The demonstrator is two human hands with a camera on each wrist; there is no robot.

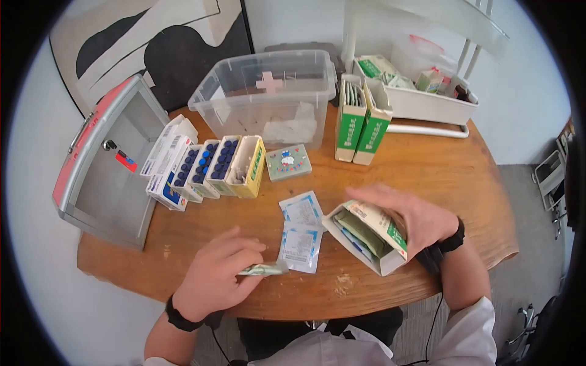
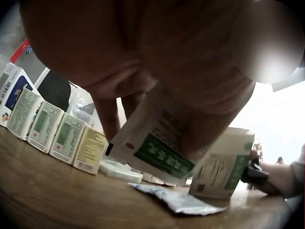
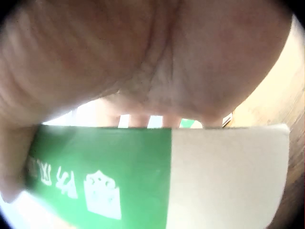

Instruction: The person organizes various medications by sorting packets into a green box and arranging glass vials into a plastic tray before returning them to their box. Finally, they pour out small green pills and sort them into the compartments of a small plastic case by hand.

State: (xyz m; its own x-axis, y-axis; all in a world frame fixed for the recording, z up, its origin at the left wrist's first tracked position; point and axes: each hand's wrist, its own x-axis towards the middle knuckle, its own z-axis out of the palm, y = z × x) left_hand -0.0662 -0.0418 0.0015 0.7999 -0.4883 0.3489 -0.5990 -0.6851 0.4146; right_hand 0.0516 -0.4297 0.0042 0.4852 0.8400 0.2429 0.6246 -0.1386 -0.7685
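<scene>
The wooden worktop [image 1: 470,189], curved at its edges and scuffed near the front, stands against pale walls, a framed abstract picture [image 1: 189,55] behind. A clear tub [image 1: 262,99], a glass-sided case [image 1: 104,229] and a white tray [image 1: 433,108] sit around its far side, and grey floor [image 1: 519,210] shows at the right.

The person's left hand [image 1: 223,274] pinches a slim white-and-green sachet [image 1: 265,269] above the worktop, left of two blue-and-white packets [image 1: 299,247]. Just right of those is an open white-and-green carton [image 1: 394,233], green and blue sachets packed inside; the right hand [image 1: 421,216] curves round it, thumb and fingers on different sides.

From above, the sachet shows nearly edge-on, its length running sideways towards the packets. The carton's mouth faces up and towards the person, its longer edges slanting from far left to near right.
</scene>
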